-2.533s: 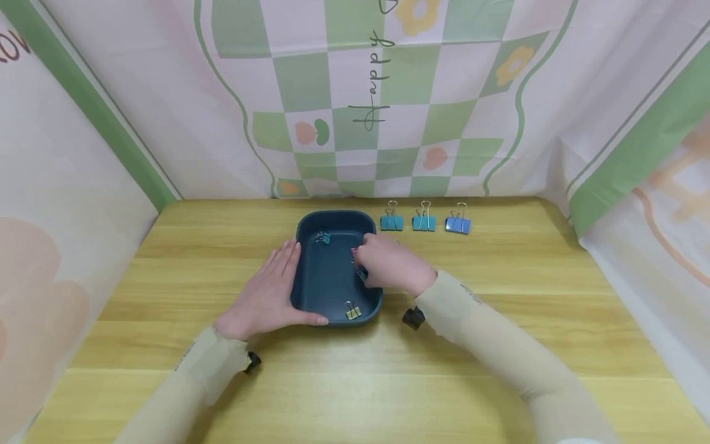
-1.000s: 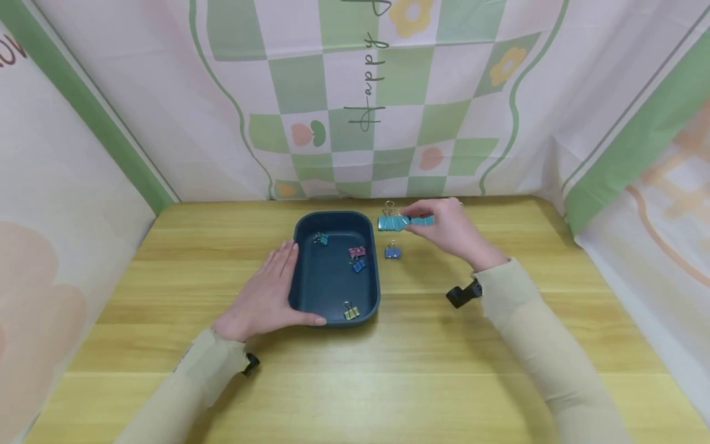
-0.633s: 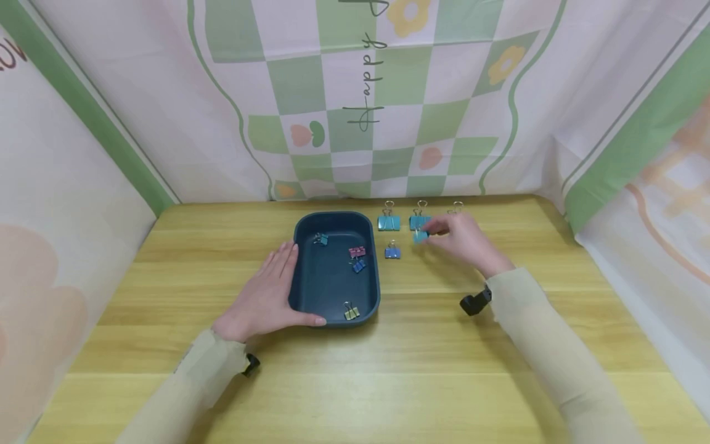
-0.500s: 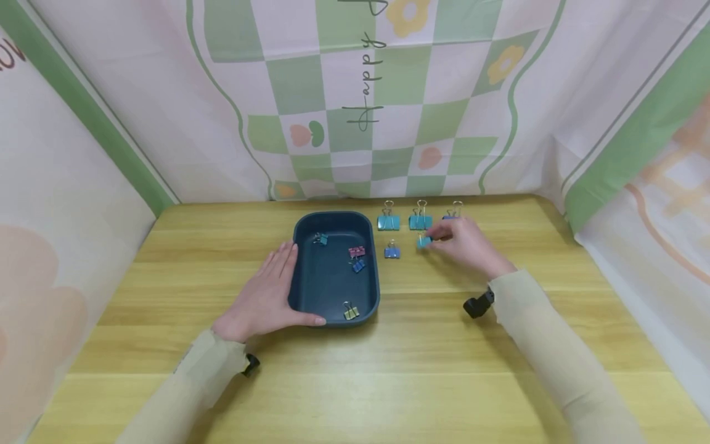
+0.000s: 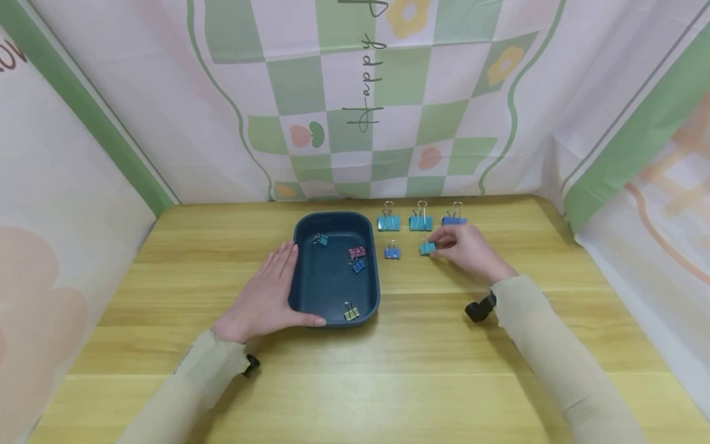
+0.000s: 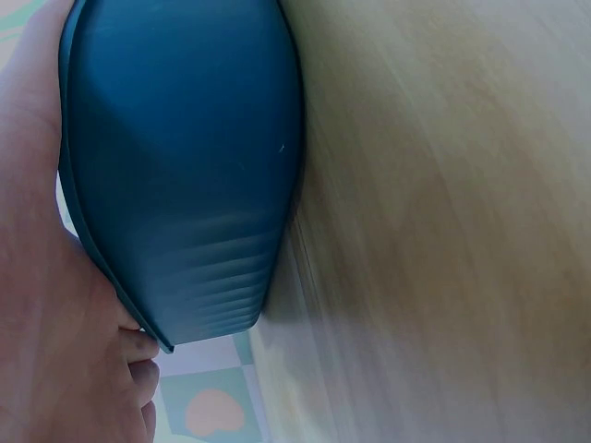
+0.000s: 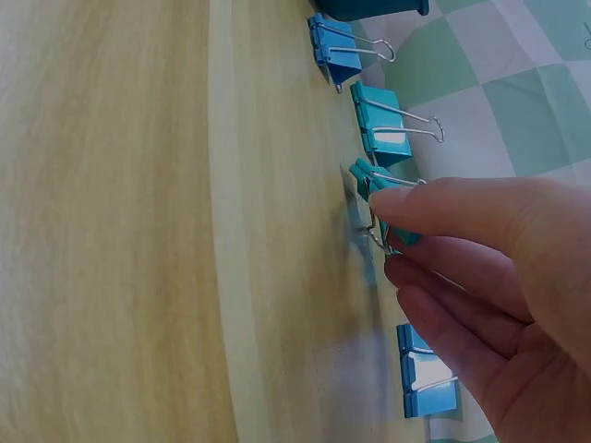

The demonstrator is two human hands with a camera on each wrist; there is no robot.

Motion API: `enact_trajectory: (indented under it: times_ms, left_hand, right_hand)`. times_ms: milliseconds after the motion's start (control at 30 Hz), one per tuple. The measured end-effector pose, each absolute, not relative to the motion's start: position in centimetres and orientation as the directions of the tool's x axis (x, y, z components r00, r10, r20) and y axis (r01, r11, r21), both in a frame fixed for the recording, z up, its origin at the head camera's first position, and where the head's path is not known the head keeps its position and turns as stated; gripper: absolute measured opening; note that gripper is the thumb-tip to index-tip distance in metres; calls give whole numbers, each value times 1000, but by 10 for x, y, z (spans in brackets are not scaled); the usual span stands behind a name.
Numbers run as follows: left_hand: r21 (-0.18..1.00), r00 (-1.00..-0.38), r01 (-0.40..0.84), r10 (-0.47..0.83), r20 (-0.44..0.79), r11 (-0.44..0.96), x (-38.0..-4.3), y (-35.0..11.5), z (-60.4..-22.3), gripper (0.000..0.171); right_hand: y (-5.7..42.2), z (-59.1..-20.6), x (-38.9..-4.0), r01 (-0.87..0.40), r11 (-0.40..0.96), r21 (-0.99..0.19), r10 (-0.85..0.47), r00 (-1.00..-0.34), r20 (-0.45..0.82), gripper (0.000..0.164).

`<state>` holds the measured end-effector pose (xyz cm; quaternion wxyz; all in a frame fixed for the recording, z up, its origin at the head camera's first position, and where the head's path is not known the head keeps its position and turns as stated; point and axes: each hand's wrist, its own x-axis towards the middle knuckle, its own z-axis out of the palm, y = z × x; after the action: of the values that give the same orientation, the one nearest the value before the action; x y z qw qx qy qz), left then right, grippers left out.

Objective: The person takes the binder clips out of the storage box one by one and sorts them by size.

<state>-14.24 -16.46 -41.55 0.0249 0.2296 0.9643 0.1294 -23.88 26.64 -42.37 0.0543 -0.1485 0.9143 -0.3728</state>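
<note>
Between thumb and fingers, my right hand (image 5: 468,248) pinches a small teal binder clip (image 5: 426,248) close over the table. The right wrist view shows this teal clip (image 7: 367,177) with its wire handles out, partly hidden by the thumb. Left of it stands a small blue binder clip (image 5: 392,253). My left hand (image 5: 259,295) rests on the left side of a dark blue tray (image 5: 330,287), fingers straight along the rim and thumb along the near edge. Inside the tray lie a teal clip (image 5: 322,240), a pink clip (image 5: 357,252), a blue clip (image 5: 359,265) and a yellow clip (image 5: 352,313).
Along the table's back edge stand three larger binder clips: a teal one (image 5: 388,224), another teal one (image 5: 420,224) and a blue one (image 5: 455,221), the last partly behind the right hand. A patterned cloth (image 5: 355,148) rises behind the wooden table (image 5: 355,394).
My right hand has gone from inside the tray to the right, now holding the teal clip, and lowered it in front of the back row. The left hand stays on the tray.
</note>
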Motion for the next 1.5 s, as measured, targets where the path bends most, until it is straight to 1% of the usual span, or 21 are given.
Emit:
enact_trajectory:
  times_ms: [133, 367, 600, 767, 833, 933, 1067, 1200, 1333, 1500]
  left_hand:
    - [265, -893, 436, 449, 11, 860, -142, -165, -416, 149]
    - [262, -893, 438, 450, 15, 860, -143, -165, -417, 149]
    - [262, -891, 442, 453, 21, 858, -144, -166, -418, 148]
    - [251, -891, 443, 454, 16, 861, -144, -165, -419, 148]
    - [249, -891, 443, 454, 13, 861, -144, -165, -418, 148]
    - [250, -890, 443, 455, 10, 861, -144, -165, -418, 148]
    - [252, -890, 443, 456, 10, 860, -144, -165, -418, 148]
    - [254, -890, 442, 455, 11, 860, -144, -166, -417, 148]
    - [253, -890, 443, 455, 13, 860, -144, -166, -417, 148]
    - [258, -890, 443, 456, 11, 859, -144, -166, -418, 148]
  right_hand:
    - [267, -426, -240, -231, 676, -700, -312, -950, 12, 29]
    - [267, -429, -240, -231, 684, -692, -307, -951, 14, 41]
    - [266, -431, -242, -250, 682, -688, -320, -947, 27, 44]
    - [263, -428, -241, -248, 674, -695, -323, -946, 24, 54]
    - [261, -423, -241, -235, 673, -702, -307, -951, 24, 58]
    - [256, -413, -242, -252, 664, -704, -298, -953, 60, 61]
    - [246, -394, -241, -327, 670, -667, -321, -937, 137, 58]
    - [230, -373, -235, -384, 688, -616, -349, -919, 183, 55]
    - [213, -358, -227, -416, 700, -581, -375, -906, 198, 53]
    - [193, -349, -221, -462, 671, -580, -428, -880, 206, 55]
